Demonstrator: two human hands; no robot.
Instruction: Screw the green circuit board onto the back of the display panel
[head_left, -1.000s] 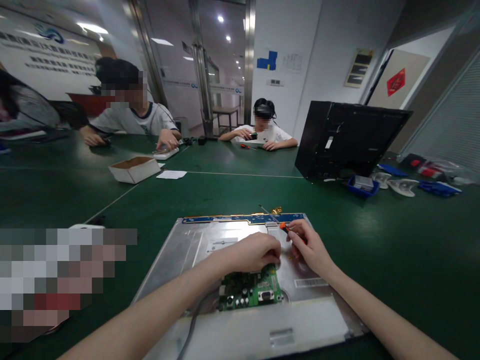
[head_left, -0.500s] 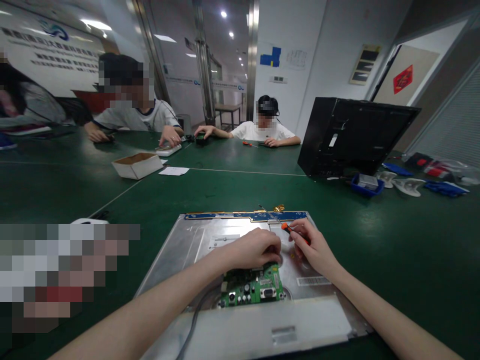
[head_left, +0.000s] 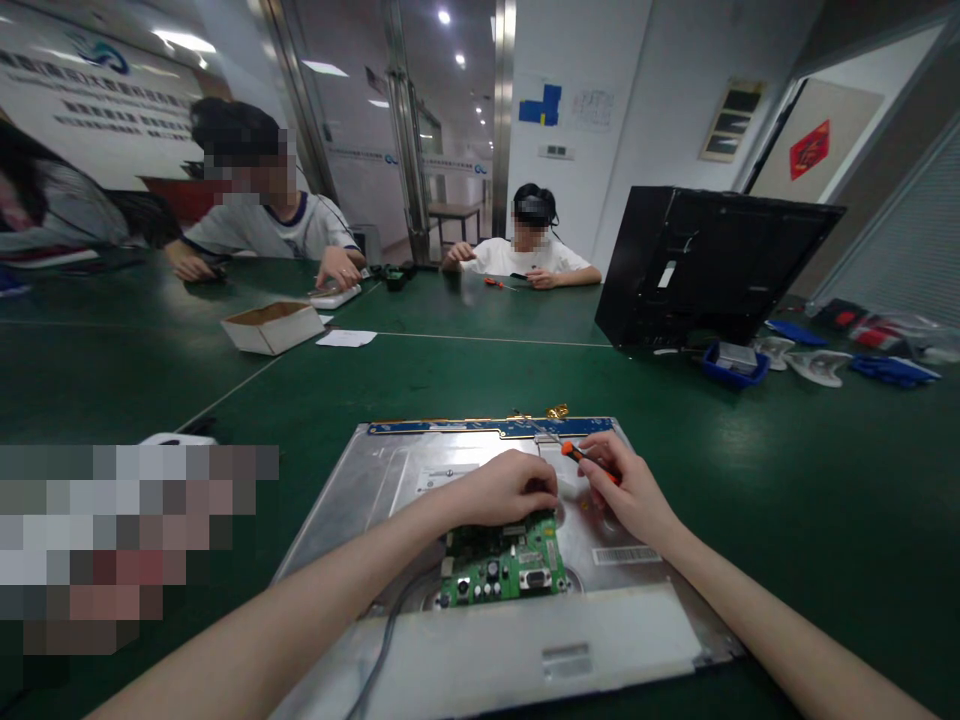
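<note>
The small black-and-green block (head_left: pixel 395 278) is now released by the farther white-shirted co-worker (head_left: pixel 492 257), whose reaching hand (head_left: pixel 462 254) is drawn back and raised; a slim dark object (head_left: pixel 520 277) is tilted upward in the other hand (head_left: pixel 544 280).

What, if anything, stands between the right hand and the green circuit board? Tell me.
The left hand hides part of the far edge of the green circuit board. Between the board's right side and the right hand, which holds a screwdriver, nothing visible stands.
</note>
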